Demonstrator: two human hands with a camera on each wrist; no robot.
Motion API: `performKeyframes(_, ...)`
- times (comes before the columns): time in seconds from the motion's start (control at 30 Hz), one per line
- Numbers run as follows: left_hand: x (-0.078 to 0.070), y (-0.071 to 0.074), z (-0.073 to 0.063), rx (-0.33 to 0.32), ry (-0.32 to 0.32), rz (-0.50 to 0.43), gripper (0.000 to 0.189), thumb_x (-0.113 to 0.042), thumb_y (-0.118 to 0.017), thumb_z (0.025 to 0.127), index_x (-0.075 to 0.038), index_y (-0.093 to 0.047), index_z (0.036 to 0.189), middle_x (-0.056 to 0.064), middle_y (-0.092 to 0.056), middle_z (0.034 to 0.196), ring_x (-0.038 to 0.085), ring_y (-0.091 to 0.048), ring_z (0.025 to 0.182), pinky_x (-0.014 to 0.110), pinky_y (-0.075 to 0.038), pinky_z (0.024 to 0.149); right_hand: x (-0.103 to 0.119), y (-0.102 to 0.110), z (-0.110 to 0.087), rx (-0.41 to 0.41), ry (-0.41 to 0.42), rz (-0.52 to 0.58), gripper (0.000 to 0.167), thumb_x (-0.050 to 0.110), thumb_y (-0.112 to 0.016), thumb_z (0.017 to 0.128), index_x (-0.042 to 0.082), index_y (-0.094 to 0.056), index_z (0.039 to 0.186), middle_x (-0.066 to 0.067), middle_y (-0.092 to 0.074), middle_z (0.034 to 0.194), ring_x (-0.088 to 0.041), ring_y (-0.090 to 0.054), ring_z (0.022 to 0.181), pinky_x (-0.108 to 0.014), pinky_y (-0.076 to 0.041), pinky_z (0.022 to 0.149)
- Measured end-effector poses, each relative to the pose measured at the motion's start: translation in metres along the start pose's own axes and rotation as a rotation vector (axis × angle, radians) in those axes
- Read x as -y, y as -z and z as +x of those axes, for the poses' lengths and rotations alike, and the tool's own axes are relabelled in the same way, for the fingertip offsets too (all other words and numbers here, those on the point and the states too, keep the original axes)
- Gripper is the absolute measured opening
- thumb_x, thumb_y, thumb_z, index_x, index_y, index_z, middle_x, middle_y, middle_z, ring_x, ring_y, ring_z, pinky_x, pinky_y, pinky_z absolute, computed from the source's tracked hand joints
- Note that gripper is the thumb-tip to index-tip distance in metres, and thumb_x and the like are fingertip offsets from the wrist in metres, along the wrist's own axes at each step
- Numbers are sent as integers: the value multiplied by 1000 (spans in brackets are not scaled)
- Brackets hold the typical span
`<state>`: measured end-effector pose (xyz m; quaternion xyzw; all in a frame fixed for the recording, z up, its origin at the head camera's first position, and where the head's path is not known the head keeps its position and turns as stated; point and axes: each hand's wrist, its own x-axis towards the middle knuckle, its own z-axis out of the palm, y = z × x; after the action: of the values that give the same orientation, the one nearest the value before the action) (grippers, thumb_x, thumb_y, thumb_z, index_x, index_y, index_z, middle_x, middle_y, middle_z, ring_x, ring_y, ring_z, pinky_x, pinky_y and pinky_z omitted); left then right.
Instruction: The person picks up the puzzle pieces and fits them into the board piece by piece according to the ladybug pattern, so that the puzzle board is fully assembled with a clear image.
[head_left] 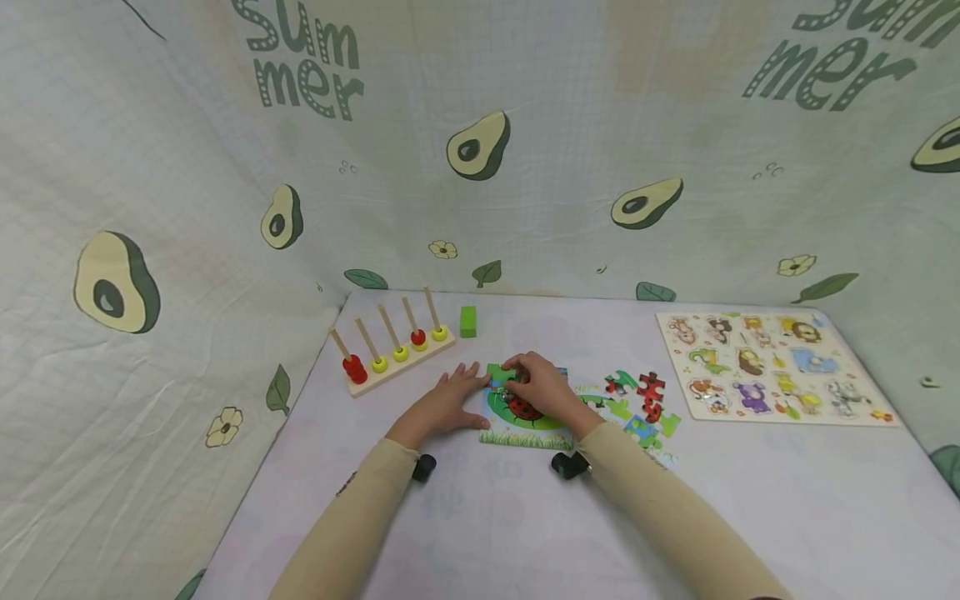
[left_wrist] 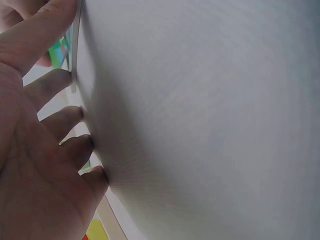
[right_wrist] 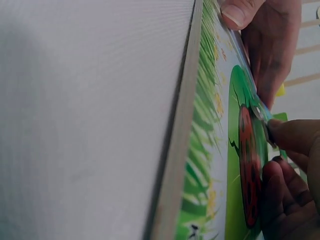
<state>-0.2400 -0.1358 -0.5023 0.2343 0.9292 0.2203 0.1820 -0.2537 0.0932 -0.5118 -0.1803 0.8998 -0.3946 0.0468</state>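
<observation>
A ladybug jigsaw puzzle board (head_left: 525, 437) lies flat on the table in front of me. My left hand (head_left: 447, 400) rests at its left edge, fingers spread, with the thumb on the board's lower left corner. In the left wrist view the fingertips (left_wrist: 75, 114) touch the table. Over the upper part of the board, my right hand (head_left: 546, 387) pinches a small puzzle piece (right_wrist: 270, 134) between thumb and finger. The red ladybug picture (right_wrist: 248, 165) shows below that piece. The right hand hides part of the board's top in the head view.
Loose puzzle pieces (head_left: 651, 398) lie right of the board. At the back left stands a wooden bead counter (head_left: 401, 364) with upright pegs, a green block (head_left: 468, 322) beside it. An animal peg puzzle (head_left: 780, 367) lies on the right. A patterned cloth (head_left: 555, 242) hangs behind the table.
</observation>
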Motion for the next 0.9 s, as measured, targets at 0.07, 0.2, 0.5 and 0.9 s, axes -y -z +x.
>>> performKeyframes(0.07, 0, 0, 0, 1, 3, 6, 89, -45, -81, 86, -15, -39, 158, 12, -19, 168, 33, -6, 156, 50, -6, 126, 2, 0, 0, 0, -7, -16, 30, 21, -74, 95, 12, -70, 124, -4, -60, 101, -14, -55, 82, -36, -51, 74)
performKeyframes(0.2, 0, 0, 0, 10, 8, 22, 89, -47, -80, 86, -17, -38, 159, 10, -17, 169, 32, -5, 156, 49, -5, 126, 3, -1, 1, 3, -30, -38, 29, 20, -74, 95, 12, -71, 123, -5, -59, 107, -14, -55, 83, -36, -51, 75)
performKeyframes(0.5, 0, 1, 0, 5, -2, 1, 89, -45, -81, 86, -16, -38, 158, 11, -18, 168, 33, -5, 156, 49, -5, 126, 3, -1, -1, 13, -24, -11, 31, 18, -73, 95, 10, -69, 125, -9, -58, 119, -13, -54, 79, -34, -51, 71)
performKeyframes(0.9, -1, 2, -1, 11, 2, -9, 88, -45, -80, 86, -16, -39, 158, 11, -18, 169, 33, -5, 156, 49, -5, 126, -2, 0, -5, 63, 70, -65, 30, 15, -71, 96, 14, -69, 127, -5, -58, 129, -13, -58, 87, -35, -53, 78)
